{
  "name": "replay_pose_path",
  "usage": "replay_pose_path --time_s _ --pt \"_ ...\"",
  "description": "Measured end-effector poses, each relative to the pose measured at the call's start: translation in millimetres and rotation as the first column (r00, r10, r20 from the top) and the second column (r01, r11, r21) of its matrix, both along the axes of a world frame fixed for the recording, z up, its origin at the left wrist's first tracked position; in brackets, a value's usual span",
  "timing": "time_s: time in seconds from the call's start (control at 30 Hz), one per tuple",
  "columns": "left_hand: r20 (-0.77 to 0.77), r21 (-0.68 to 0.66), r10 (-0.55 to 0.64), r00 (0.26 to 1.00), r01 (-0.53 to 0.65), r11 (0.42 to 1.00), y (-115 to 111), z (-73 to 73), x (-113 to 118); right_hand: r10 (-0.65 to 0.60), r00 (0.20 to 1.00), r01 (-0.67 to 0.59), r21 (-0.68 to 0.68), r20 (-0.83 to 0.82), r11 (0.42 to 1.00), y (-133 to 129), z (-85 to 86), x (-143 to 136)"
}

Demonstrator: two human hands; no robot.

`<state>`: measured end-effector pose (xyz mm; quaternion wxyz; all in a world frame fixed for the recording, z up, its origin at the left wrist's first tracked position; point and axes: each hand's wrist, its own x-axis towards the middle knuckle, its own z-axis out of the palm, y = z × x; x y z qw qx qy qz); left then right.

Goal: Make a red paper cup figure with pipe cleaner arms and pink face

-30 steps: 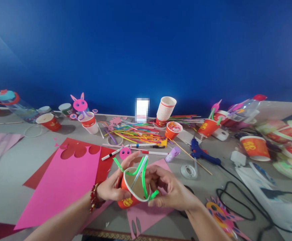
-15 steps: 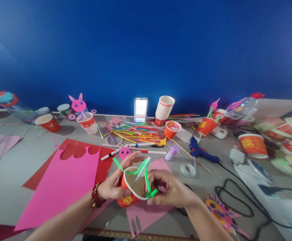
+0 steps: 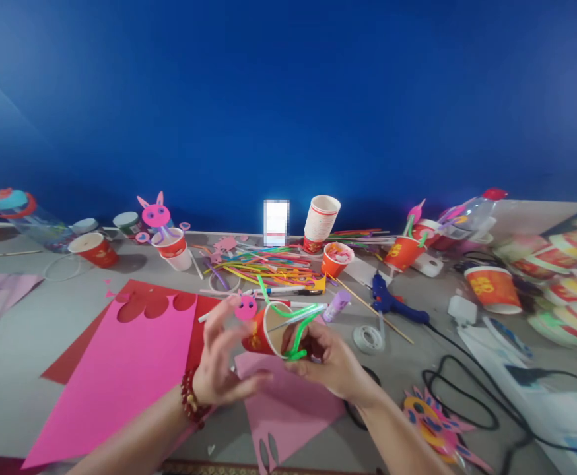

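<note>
My right hand [image 3: 325, 359] pinches the rim of a red paper cup [image 3: 259, 335], which is tilted with its mouth toward the right. Green pipe cleaners [image 3: 297, 340] stick out of the cup around its rim, and a pale straw [image 3: 293, 318] lies across the mouth. Just left of the cup is my left hand [image 3: 226, 359], raised with its fingers spread and holding nothing. A small pink face cutout [image 3: 245, 307] shows right behind the cup.
Pink sheets [image 3: 115, 369] lie at the left. Loose pipe cleaners [image 3: 269, 267] are heaped at the back, near stacked cups [image 3: 321, 221]. To the right are a blue glue gun [image 3: 397, 303] with its black cord, a tape roll [image 3: 368, 339] and a power strip [image 3: 531, 402].
My left hand has let go of the cup and opened. The cup, still in my right hand, has tipped over to the right and risen slightly.
</note>
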<state>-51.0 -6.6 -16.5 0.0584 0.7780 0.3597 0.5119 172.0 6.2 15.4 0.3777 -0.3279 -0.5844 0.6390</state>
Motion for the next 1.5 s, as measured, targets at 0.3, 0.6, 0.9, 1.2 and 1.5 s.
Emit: replay_pose_path --time_s 0.3,0.6,0.9,1.2,1.5 --pt "-0.329 0.029 -0.036 0.944 0.048 0.998 -6 22.2 11 0.005 1.000 -0.002 0.090 -0.026 0.996 -3 -4.9 -8" --pt "-0.231 -0.041 -0.033 0.972 0.024 0.999 -13 27.9 13 -0.021 0.998 0.002 0.282 0.066 0.959 -14 7.4 -14" --pt "-0.107 -0.072 -0.010 0.994 0.002 0.997 -4 24.4 10 -0.758 0.518 0.333 0.723 0.397 0.606 23 33.9 136" --pt "-0.091 -0.103 -0.013 0.996 0.003 0.995 -3 19.1 12 -0.622 0.090 -0.046 0.627 0.778 0.778 74 -34.5 203" --pt "-0.069 -0.096 -0.033 0.997 0.026 0.995 -2 14.4 11 -0.585 0.231 -0.046 0.609 0.778 0.792 87 -32.9 214"
